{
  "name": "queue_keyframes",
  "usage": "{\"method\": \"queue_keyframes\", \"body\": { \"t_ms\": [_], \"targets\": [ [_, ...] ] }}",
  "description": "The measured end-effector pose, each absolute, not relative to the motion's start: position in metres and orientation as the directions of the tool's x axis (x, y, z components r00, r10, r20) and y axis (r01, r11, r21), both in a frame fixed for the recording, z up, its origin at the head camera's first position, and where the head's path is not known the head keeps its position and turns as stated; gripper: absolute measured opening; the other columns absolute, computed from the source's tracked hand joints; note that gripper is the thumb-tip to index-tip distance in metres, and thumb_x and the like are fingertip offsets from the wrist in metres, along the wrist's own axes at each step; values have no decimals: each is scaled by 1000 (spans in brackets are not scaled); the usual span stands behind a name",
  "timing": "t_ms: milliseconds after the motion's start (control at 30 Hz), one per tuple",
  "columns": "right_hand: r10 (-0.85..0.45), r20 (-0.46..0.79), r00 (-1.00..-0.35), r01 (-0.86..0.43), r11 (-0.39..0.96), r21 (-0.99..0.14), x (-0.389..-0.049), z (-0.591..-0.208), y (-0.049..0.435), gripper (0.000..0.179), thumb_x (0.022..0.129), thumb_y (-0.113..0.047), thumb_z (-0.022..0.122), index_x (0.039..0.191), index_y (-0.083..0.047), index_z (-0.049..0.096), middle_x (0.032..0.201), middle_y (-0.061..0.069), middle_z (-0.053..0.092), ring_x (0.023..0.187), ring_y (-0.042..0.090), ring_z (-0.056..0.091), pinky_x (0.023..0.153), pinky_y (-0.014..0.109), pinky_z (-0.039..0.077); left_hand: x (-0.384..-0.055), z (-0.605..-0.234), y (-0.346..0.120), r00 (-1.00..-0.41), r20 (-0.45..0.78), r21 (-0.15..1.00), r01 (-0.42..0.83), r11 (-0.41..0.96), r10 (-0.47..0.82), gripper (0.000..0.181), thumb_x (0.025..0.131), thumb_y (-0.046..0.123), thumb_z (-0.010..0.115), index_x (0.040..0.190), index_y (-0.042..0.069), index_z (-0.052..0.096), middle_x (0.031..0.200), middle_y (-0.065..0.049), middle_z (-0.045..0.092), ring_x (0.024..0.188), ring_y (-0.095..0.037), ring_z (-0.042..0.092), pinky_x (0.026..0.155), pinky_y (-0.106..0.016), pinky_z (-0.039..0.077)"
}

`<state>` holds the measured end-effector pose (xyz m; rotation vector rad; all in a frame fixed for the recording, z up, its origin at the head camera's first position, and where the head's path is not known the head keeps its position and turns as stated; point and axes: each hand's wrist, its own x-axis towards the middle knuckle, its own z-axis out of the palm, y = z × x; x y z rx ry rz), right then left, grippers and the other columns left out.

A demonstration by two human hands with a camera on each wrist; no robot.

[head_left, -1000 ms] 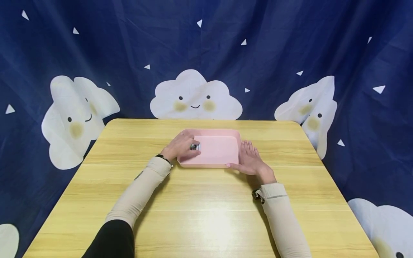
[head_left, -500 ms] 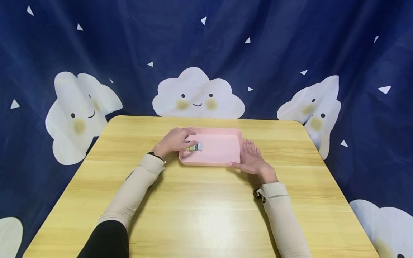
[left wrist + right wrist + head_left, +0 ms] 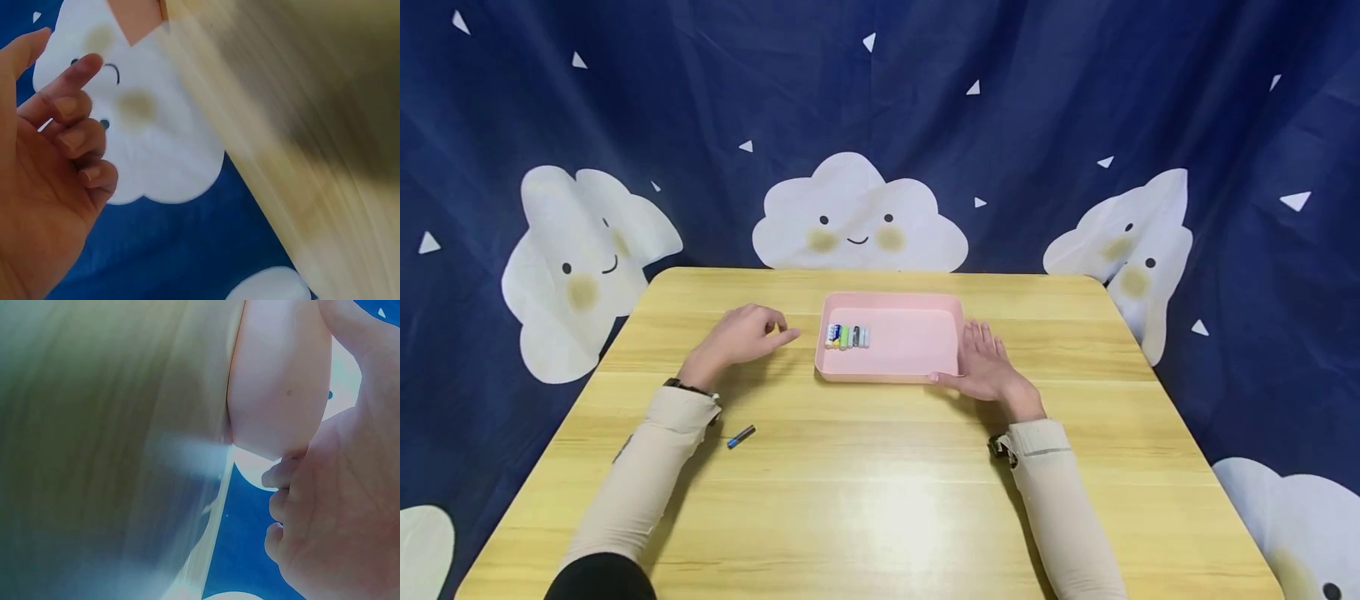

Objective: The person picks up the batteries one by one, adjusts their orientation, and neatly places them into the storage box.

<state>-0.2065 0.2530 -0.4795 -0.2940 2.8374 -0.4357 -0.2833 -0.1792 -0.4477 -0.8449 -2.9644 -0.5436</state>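
Observation:
A pink tray [image 3: 891, 375] lies toward the far side of the table. At its left end several small batteries [image 3: 847, 337] stand side by side in a row, in white, yellow, green and grey. My left hand [image 3: 741, 336] hovers left of the tray with loosely bent fingers and holds nothing; the left wrist view shows the same bare palm [image 3: 47, 187]. My right hand [image 3: 988, 367] rests against the tray's right side, fingers straight along the wall and thumb at the front rim. A dark battery with a blue end [image 3: 741, 437] lies on the table beside my left forearm.
The wooden table [image 3: 865, 467] has rounded far corners. A dark blue curtain [image 3: 1037, 125] with white clouds and triangles hangs behind it and along both sides.
My left hand has let go of the batteries in the tray and moved out to the left. The row of batteries and the lone battery on the table now show. The right hand stays put.

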Motion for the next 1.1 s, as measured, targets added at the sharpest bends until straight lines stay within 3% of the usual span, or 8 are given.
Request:
{"method": "queue_keyframes", "body": {
  "t_ms": [267,500,700,800,933,1100],
  "targets": [
    [-238,-216,-947,-159,931,-329,-206,-478,252,123,92,-75,52,161,9,-6,170,29,-8,160,47,-9,128,62,0,-251,-451,-219,-828,72,427,529,733,556,23,97,33,71,104,11,77,70,4,51,61,-8,44,62,-27,39],
    [-240,-212,-947,-159,927,-341,-204,-479,253,122,93,-74,52,160,10,-6,170,29,-8,159,48,-8,128,63,0,-223,-472,-247,-779,69,656,506,560,623,30,92,22,80,114,2,75,69,8,47,65,-3,46,65,-24,44],
    [-236,-214,-948,-151,924,-351,-204,-479,253,122,93,-74,52,161,10,-5,171,28,-8,159,48,-8,128,63,0,-205,-481,-265,-771,31,739,447,505,636,34,90,18,81,119,1,74,68,9,48,63,-2,46,60,-24,43],
    [-232,-212,-949,-148,926,-348,-204,-480,253,122,93,-75,52,161,10,-5,171,28,-7,159,47,-7,128,63,1,-196,-483,-270,-749,-26,758,417,501,663,40,89,19,81,124,1,73,72,7,51,64,-1,45,60,-24,43],
    [-232,-208,-950,-149,925,-349,-205,-481,253,122,93,-74,53,161,10,-5,171,28,-7,159,48,-7,128,63,1,-185,-485,-275,-697,-102,777,389,494,710,50,88,18,82,132,-2,67,79,-4,56,68,-2,46,60,-23,43],
    [-236,-207,-950,-152,923,-353,-205,-481,254,123,93,-75,52,161,10,-5,170,29,-7,159,48,-7,128,63,0,-177,-487,-276,-637,-134,792,392,468,759,60,84,7,82,139,-7,60,87,-14,58,69,-18,48,62,-22,44]
  ]
}}
